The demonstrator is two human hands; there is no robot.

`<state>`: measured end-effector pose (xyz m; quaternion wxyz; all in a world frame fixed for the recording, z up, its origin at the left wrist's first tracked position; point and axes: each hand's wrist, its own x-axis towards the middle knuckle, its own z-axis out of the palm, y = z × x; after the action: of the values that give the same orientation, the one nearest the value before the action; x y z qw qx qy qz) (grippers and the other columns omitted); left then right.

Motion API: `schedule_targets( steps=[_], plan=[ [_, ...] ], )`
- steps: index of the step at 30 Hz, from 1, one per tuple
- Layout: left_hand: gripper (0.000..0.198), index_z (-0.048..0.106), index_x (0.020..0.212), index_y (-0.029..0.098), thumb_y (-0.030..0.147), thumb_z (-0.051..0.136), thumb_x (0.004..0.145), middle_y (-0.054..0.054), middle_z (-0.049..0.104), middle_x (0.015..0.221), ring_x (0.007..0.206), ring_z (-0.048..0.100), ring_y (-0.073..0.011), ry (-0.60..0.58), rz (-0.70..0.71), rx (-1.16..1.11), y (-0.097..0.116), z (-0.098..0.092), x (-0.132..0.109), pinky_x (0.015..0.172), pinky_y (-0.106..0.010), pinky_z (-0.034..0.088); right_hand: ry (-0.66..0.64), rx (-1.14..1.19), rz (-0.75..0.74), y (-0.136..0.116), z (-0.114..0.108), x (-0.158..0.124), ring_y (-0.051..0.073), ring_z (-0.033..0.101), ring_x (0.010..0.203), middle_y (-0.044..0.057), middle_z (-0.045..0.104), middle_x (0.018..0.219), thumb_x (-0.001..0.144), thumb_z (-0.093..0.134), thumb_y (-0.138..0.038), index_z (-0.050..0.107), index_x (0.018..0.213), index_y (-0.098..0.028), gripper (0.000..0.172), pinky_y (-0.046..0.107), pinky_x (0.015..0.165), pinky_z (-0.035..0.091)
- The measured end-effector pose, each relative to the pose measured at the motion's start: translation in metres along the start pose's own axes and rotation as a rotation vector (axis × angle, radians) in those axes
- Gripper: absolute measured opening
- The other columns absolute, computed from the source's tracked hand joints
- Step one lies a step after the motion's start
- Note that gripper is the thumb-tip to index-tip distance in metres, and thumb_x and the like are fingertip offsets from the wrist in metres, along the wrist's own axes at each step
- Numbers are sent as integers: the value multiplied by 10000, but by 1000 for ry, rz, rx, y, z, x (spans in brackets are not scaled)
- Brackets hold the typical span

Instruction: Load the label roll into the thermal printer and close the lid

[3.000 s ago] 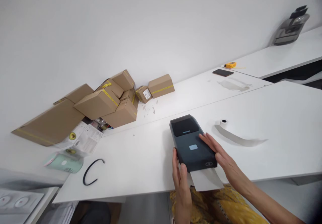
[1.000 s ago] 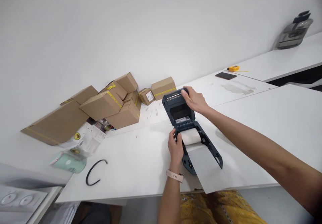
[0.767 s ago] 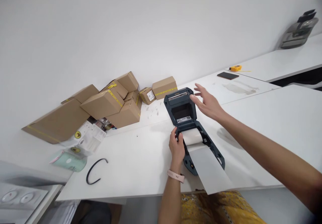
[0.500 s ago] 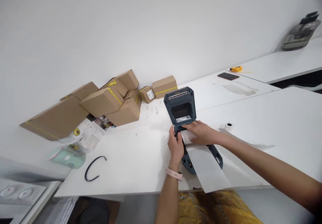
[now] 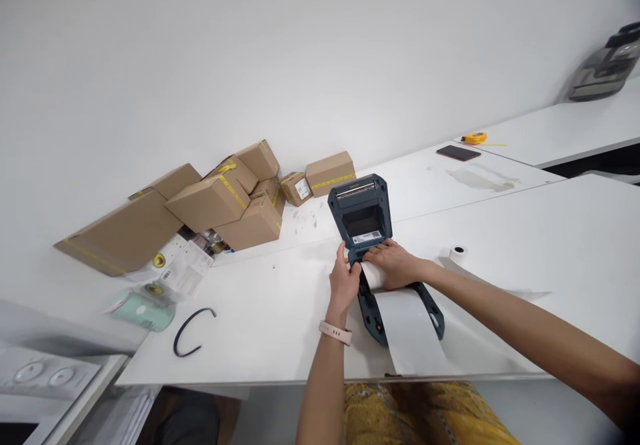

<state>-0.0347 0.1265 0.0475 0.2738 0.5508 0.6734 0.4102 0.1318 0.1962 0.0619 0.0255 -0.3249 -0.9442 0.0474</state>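
A dark blue-grey label printer [image 5: 367, 318] lies on the white table, its lid [image 5: 360, 198] raised and tilted back. Inside it sits a white paper roll [image 5: 373, 276], with a wide paper strip [image 5: 413, 332] running out over the front towards the table edge. My left hand [image 5: 345, 278] grips the printer's left side near the hinge, thumb towards the roll. My right hand [image 5: 393, 265] lies over the roll from the right, its fingers curved around the far side, their tips close to the hinge. Part of the roll is hidden under this hand.
Cardboard boxes [image 5: 207, 202] are piled at the back left. A black curved band [image 5: 180, 332] and a mint-green pouch [image 5: 143, 310] lie at the left. Right of the printer is a small paper roll [image 5: 457, 252]; farther back are a phone [image 5: 459, 152] and a yellow tape measure [image 5: 475, 138].
My left wrist has swung slightly left and the fingers have shifted on the printer's side. The paper strip's free end hangs straighter. My right hand stays on the roll.
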Motion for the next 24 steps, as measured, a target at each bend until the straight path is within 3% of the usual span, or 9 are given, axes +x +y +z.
schedule_targets(
  steps=[7, 12, 14, 17, 21, 24],
  plan=[
    [728, 434, 1517, 356, 334, 668, 827, -78, 550, 1507, 1325, 569, -306, -108, -94, -224, -8, -4, 9, 1055, -436, 458, -221, 163, -30, -3, -42, 4, 394, 647, 1103, 153, 683, 1204, 509, 812, -302, 643, 1212, -191, 731, 494, 945, 494],
    [688, 462, 1502, 368, 392, 662, 844, -50, 517, 1539, 1366, 532, -311, -131, -53, -274, -17, -4, 10, 1099, -461, 427, -171, 491, -119, 16, -73, -40, 321, 672, 1030, 72, 702, 1160, 581, 757, -308, 625, 1224, -229, 661, 391, 836, 555],
    [704, 462, 1503, 362, 420, 680, 836, -46, 501, 1552, 1399, 496, -315, -150, -58, -278, -18, -4, 11, 1123, -463, 404, -151, 662, -184, 36, -80, -65, 301, 652, 1100, 55, 674, 1241, 626, 745, -338, 542, 1359, -238, 767, 361, 895, 538],
    [735, 448, 1514, 345, 442, 700, 831, -50, 460, 1582, 1454, 427, -319, -179, -72, -291, -17, -4, 12, 1160, -454, 360, -53, 760, -105, 66, -81, -93, 315, 578, 1243, 74, 577, 1417, 681, 737, -370, 388, 1506, -256, 903, 344, 973, 491],
    [724, 462, 1511, 329, 425, 711, 837, -52, 451, 1588, 1486, 376, -315, -173, -65, -322, -16, -3, 12, 1192, -436, 321, 34, 732, 117, 93, -70, -106, 321, 616, 1144, 105, 619, 1338, 715, 685, -326, 502, 1371, -228, 688, 333, 878, 505],
    [724, 483, 1501, 309, 418, 728, 828, -56, 459, 1581, 1489, 370, -318, -159, -60, -339, -16, -1, 12, 1200, -424, 317, 59, 663, 192, 103, -55, -101, 309, 648, 1028, 112, 672, 1205, 682, 652, -275, 530, 1267, -214, 601, 332, 801, 504]
  ],
)
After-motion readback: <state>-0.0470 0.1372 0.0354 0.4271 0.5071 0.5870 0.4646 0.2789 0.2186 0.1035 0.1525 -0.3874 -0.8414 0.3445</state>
